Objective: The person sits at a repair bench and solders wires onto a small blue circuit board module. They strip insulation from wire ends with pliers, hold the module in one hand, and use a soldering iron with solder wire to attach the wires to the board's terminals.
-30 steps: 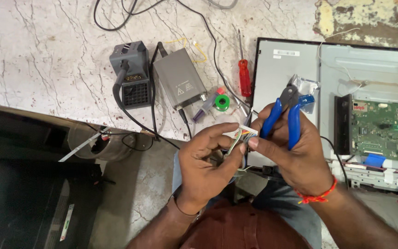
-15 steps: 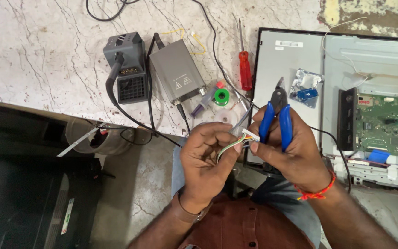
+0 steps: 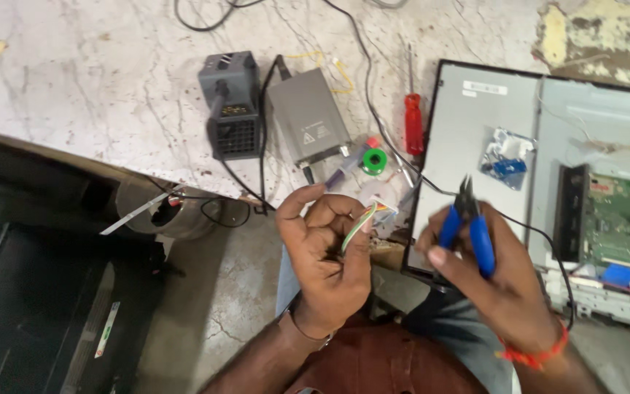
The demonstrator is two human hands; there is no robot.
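- Two hands are seen over the lap, below the edge of the marble surface (image 3: 74,87).
- A wire bundle (image 3: 359,226) is held in the left hand (image 3: 326,255); its long axis runs from lower left to upper right, and the white connector (image 3: 382,209) at its end points up and right, toward the surface edge.
- Bundle look: thin strands, green, yellow, orange and white, ending in a small pale plug.
- Left grip: closed around the bundle, which is pinched between thumb and curled fingers; only the top stretch of wire and the connector stick out above the fist.
- Right hand (image 3: 497,284): wrapped around blue-handled cutters (image 3: 468,230), long axis near vertical, dark nose pointing up and away from the body.
- Cutter handles are close together; whether the tip is fully shut cannot be told.
- Cutters are held just right of the connector, apart from it, not touching the wires.
- An orange band (image 3: 534,355) is worn on the right wrist.
- Lying on the surface beyond the hands: grey power brick (image 3: 308,124), dark boxy station (image 3: 229,102), red screwdriver (image 3: 413,120), green solder spool (image 3: 373,160).
- To the right: opened monitor back (image 3: 475,131) with green circuit board (image 3: 625,219) exposed.
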